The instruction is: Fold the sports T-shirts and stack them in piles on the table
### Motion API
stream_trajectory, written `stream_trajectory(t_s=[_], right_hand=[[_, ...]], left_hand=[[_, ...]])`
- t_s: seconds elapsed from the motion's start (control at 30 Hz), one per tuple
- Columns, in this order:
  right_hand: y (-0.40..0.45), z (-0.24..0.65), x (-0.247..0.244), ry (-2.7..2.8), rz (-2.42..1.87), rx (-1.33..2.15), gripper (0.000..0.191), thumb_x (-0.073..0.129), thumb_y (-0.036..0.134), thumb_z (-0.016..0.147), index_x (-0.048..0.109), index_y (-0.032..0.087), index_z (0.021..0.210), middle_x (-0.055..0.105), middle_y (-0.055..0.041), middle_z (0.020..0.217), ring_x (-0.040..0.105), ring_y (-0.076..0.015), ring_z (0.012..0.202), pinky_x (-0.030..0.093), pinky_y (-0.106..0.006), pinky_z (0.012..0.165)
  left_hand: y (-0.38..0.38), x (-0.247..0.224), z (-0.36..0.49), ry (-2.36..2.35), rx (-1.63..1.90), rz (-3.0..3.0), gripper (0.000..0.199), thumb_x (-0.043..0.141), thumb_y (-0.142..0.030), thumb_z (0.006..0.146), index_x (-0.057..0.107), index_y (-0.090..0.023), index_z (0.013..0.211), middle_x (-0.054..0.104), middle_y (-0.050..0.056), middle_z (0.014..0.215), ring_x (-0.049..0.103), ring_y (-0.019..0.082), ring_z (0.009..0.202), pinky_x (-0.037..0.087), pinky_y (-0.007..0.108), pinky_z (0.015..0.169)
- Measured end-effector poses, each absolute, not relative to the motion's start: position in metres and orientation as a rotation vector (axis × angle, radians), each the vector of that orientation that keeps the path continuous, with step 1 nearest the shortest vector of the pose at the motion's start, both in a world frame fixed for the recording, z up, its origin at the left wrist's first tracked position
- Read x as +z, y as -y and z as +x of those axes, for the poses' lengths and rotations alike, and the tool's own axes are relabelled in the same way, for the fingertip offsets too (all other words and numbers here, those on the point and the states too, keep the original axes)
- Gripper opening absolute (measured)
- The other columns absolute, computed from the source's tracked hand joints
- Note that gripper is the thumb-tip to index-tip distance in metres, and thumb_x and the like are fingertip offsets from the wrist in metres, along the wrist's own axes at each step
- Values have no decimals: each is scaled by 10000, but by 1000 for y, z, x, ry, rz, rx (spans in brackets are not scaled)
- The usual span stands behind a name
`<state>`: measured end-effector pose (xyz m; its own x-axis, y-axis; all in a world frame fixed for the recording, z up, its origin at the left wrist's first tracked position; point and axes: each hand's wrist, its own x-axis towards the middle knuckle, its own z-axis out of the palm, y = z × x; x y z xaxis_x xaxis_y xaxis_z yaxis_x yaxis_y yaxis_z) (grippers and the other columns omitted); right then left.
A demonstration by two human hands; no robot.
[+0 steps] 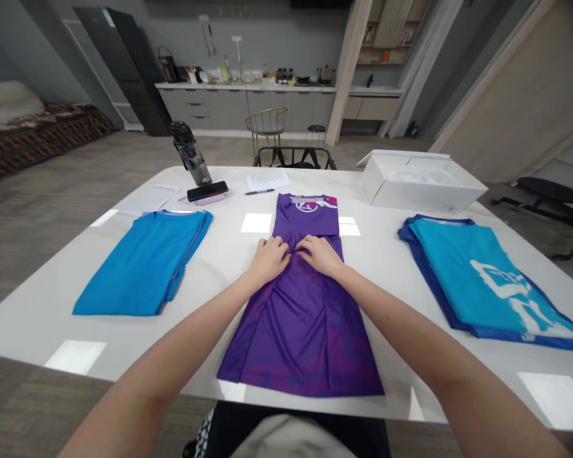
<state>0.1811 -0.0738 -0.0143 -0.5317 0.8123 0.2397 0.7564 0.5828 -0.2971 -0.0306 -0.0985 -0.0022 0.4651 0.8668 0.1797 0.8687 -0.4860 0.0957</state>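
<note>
A purple shirt (305, 324) with a white logo lies lengthwise on the white table in front of me. Its far part is narrow and its lower part flares toward me, with creases running down it. My left hand (270, 257) has its fingers closed on the cloth near the shirt's middle. Close beside it, my right hand (319, 256) pinches the same fabric. A small gap separates the two hands, and the cloth is bunched between them.
Folded blue shirts (143, 264) lie left; a stack of turquoise and blue shirts (477, 267) lies right. Farther back are a dark bottle (191, 156), a black phone (207, 191), a pen (260, 191), papers (268, 179) and an open white box (420, 184).
</note>
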Motion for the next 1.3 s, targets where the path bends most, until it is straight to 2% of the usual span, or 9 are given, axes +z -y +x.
stream_trajectory(t_s=[0.2,0.43,0.73,0.87,0.97,1.1,1.2,1.3], right_hand=[[128,157,-11,2475,-1286,393,193,607,168,981,721,227,1125,740,-48,1063,677,-190,952,461,-272,830],[173,128,-9,2486,-1261,418,241,548,190,1015,720,252,1171,725,-47,1168,684,-209,1059,488,-282,893],[195,107,-11,2618,-1279,290,273,524,277,1046,697,294,1257,670,-55,1192,681,-217,982,484,-284,779],[198,102,-5,2597,-1269,304,239,513,282,1049,717,271,1173,659,-59,1163,662,-215,960,473,-286,780],[197,110,9,2500,-1222,358,239,498,255,1043,710,245,1154,661,-63,1155,645,-218,995,471,-295,845],[195,138,19,2374,-1205,371,243,499,219,1020,696,206,1161,677,-78,1116,635,-220,987,461,-307,881],[201,159,10,2395,-1319,380,275,543,208,996,674,212,1238,695,-64,1063,638,-211,924,455,-298,834],[218,172,-2,2467,-1427,412,324,603,216,976,649,241,1296,706,-38,1023,650,-205,906,448,-286,803]], left_hand=[[174,5,-39,1796,-174,-2548,230,494,-330,1007,640,-200,1128,671,143,1149,630,318,1097,422,466,943],[235,7,-54,2020,-177,-2410,263,475,-351,1008,622,-183,1147,688,156,1144,650,324,1084,442,458,928],[278,4,-70,2156,-112,-2374,317,430,-355,1041,644,-152,1158,686,176,1157,662,320,1106,469,428,930],[279,14,-78,2212,-293,-2491,335,404,-357,1064,676,-163,1078,720,163,1091,688,300,1053,482,397,907],[271,28,-75,2277,-698,-2605,321,428,-392,1068,673,-196,1003,745,102,954,704,255,942,493,344,843],[260,36,-53,2312,-1176,-2699,298,474,-405,1051,654,-211,913,744,37,878,695,194,849,494,277,777],[264,27,-37,2414,-1095,-2826,361,451,-456,1054,646,-212,874,706,24,726,679,188,706,496,279,708],[281,17,-35,2206,-834,-2891,333,462,-431,1055,667,-215,906,706,49,771,694,216,769,506,311,764]])
